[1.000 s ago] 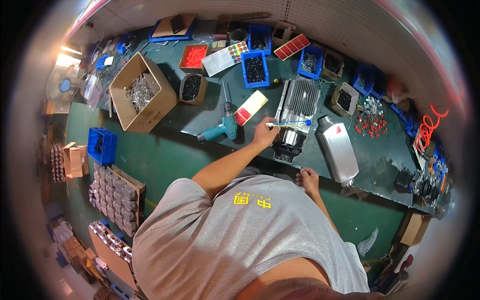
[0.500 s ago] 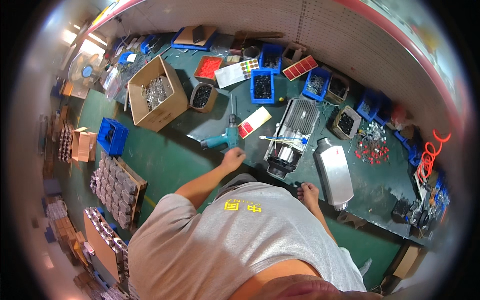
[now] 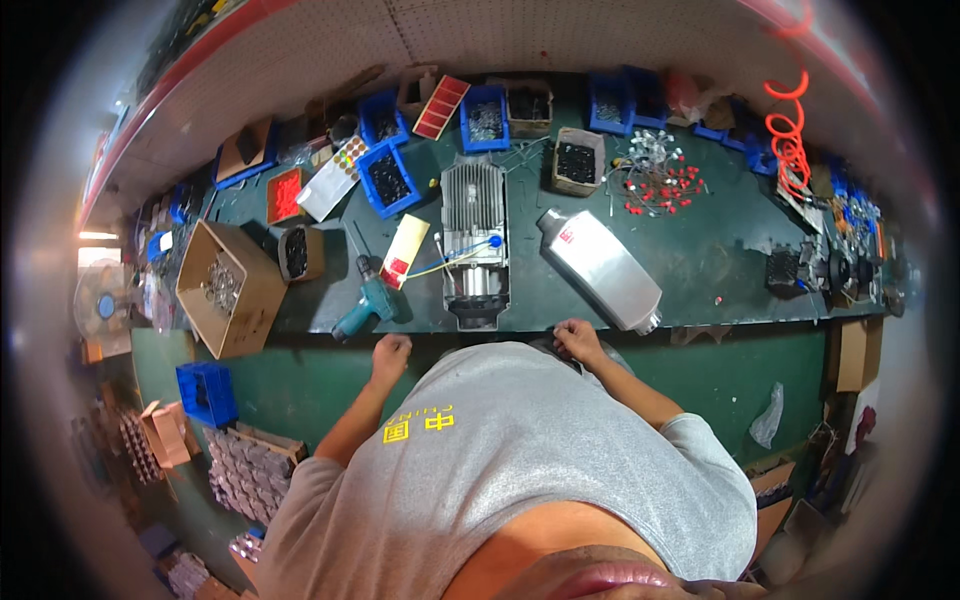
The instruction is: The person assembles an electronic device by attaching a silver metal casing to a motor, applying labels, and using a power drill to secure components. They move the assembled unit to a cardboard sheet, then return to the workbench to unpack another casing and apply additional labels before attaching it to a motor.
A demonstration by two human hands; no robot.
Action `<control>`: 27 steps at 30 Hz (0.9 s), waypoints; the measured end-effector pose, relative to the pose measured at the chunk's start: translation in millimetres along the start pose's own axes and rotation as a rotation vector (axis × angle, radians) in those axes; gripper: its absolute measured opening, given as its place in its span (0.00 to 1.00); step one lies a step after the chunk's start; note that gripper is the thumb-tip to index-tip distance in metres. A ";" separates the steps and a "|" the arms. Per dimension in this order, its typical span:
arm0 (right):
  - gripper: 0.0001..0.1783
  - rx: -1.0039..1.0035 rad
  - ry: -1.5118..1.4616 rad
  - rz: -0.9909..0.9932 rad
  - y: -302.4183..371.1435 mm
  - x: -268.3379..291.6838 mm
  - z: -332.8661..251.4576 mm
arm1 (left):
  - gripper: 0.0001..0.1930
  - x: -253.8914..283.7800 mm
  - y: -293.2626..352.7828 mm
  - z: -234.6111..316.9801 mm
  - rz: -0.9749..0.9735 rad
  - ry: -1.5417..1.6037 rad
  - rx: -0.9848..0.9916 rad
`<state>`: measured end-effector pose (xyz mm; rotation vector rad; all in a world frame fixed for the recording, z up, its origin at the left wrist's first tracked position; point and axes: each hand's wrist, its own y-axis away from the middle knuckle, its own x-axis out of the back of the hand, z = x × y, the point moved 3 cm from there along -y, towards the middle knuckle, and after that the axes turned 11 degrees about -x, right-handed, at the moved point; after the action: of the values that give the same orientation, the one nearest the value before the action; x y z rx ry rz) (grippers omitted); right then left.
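Observation:
Close to the bench's front edge, my left hand [image 3: 392, 352] is curled closed and apart from the teal cordless drill [image 3: 372, 298], which lies on the bench with its long bit pointing away. My right hand [image 3: 577, 341] is also closed, at the edge between a finned metal motor housing and a silver metal casing; what its fingers hold, if anything, is hidden. The finned housing [image 3: 474, 205] lies in front of me, with a black round part at its near end and thin wires with a blue connector across it. The smooth silver casing [image 3: 605, 268] lies slantwise to its right.
A cardboard box [image 3: 215, 318] of metal parts stands at left. Blue bins [image 3: 484, 118] of small parts line the back. Red-tipped wires [image 3: 665, 185] lie at right, below a hanging orange coiled hose [image 3: 790, 150]. A red-and-white label sheet [image 3: 404, 250] lies beside the drill.
My view has turned to the right. My left hand has drawn away from the drill's rear end. My right hand stays near the bench edge, still closed.

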<state>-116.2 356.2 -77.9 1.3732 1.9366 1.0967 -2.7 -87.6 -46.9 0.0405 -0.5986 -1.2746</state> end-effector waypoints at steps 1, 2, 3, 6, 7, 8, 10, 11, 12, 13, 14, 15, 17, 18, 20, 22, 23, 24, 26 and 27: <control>0.11 0.051 0.026 0.029 -7.4 3.3 9.5 | 0.07 -3.9 -9.1 -5.1 -0.027 -0.015 0.030; 0.11 0.107 0.057 0.047 -17.8 7.4 21.2 | 0.08 -9.4 -16.3 1.0 -0.027 -0.037 -0.003; 0.10 0.067 -0.010 0.058 -13.4 5.1 18.3 | 0.08 -8.9 -18.5 -6.0 -0.004 -0.100 -0.108; 0.11 0.095 0.028 0.182 -16.6 13.6 28.0 | 0.07 -14.3 -25.2 5.0 -0.014 -0.189 -0.210; 0.11 0.132 0.042 0.204 -22.6 17.1 37.0 | 0.07 -13.3 -25.1 5.6 0.013 -0.164 -0.180; 0.11 0.169 0.053 0.233 -31.8 23.1 50.2 | 0.07 -13.7 -26.0 12.6 0.034 -0.174 -0.188; 0.12 0.280 0.103 0.293 -59.7 44.3 91.6 | 0.07 -10.6 -29.0 38.5 0.062 -0.196 -0.211; 0.13 0.197 0.204 0.282 -44.4 42.6 77.8 | 0.07 -6.8 -24.5 33.8 0.126 -0.184 -0.220; 0.13 0.119 0.317 0.271 -26.5 44.1 60.2 | 0.07 -1.2 -16.0 30.4 0.197 -0.170 -0.225; 0.12 0.158 0.230 0.278 -20.3 44.2 62.7 | 0.07 4.1 -18.6 35.1 0.244 -0.154 -0.252; 0.11 0.196 0.142 0.288 -17.6 51.6 73.1 | 0.07 10.4 -22.7 38.8 0.257 -0.152 -0.205; 0.10 0.133 0.165 0.285 -16.7 56.5 78.8 | 0.07 17.7 -25.4 42.2 0.270 -0.151 -0.158; 0.11 0.048 0.261 0.314 -11.2 65.6 89.8 | 0.07 32.5 -38.3 24.9 0.305 -0.112 -0.137; 0.11 0.025 0.322 0.359 -16.2 73.2 107.1 | 0.07 40.7 -51.4 17.4 0.319 -0.155 -0.161; 0.13 0.000 0.450 0.447 -26.7 86.4 148.8 | 0.07 61.0 -67.2 5.7 0.350 -0.223 -0.203; 0.14 -0.015 0.554 0.566 -30.1 94.6 187.6 | 0.07 78.7 -91.3 7.0 0.367 -0.180 -0.239; 0.15 -0.021 0.751 0.563 -30.8 84.3 181.5 | 0.08 91.0 -99.5 7.4 0.380 -0.184 -0.267; 0.15 0.007 0.663 0.523 -28.1 76.2 182.8 | 0.08 102.4 -109.5 7.4 0.384 -0.178 -0.295; 0.16 0.059 0.506 0.445 -18.8 61.8 186.9 | 0.07 122.0 -127.9 -2.5 0.367 -0.098 -0.275; 0.16 -0.099 0.544 0.451 -17.2 36.2 172.9 | 0.07 127.7 -135.8 -9.0 0.357 -0.084 -0.273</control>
<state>-2.4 441.9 -183.8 1.6212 1.9233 1.9195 -97.9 -248.0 -51.4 -0.3349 -0.4732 -1.0024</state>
